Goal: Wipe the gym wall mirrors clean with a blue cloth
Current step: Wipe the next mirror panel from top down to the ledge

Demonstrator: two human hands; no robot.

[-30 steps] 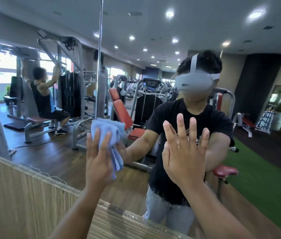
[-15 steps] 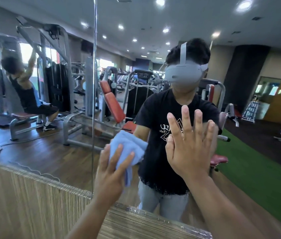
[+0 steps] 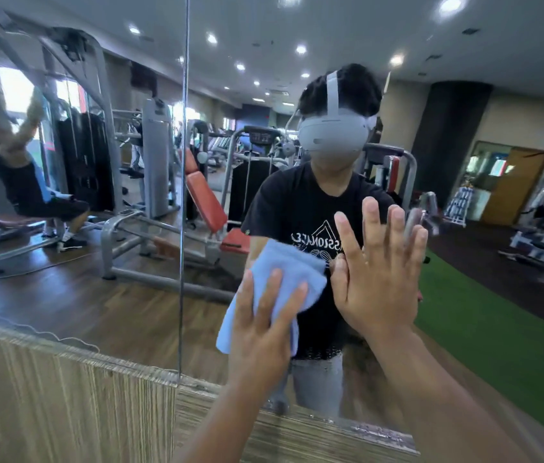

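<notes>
right now the wall mirror (image 3: 130,195) fills most of the view, split by a vertical seam (image 3: 183,195) left of centre, with a striped wooden panel (image 3: 63,402) running under its lower edge. reflected in the glass are a grey weight machine (image 3: 158,158), an orange padded bench (image 3: 205,198), a seated person (image 3: 23,182) pulling at a cable station, wood flooring and a strip of green turf (image 3: 497,339). the wearer's own reflection, in a black shirt and grey headset, stands straight behind both hands and hides the mirror area there.

the blue cloth (image 3: 279,282) is pressed to the glass just right of the seam, bunched, its long axis tilted from lower left up to upper right, a loose tail hanging at the lower left. the left hand (image 3: 263,332) lies flat over its lower half, fingers spread and pointing up, pinning the cloth against the mirror rather than gripping round it. the right hand (image 3: 377,282) is open, fingers apart and upward, palm on the glass, it seems, though contact is hard to judge through the blur. its thumb side sits just beside the cloth's right edge.

compared with half a second ago, the cloth and left hand have slid right and closer to the right hand, and a second earlier the cloth sat on the seam.
</notes>
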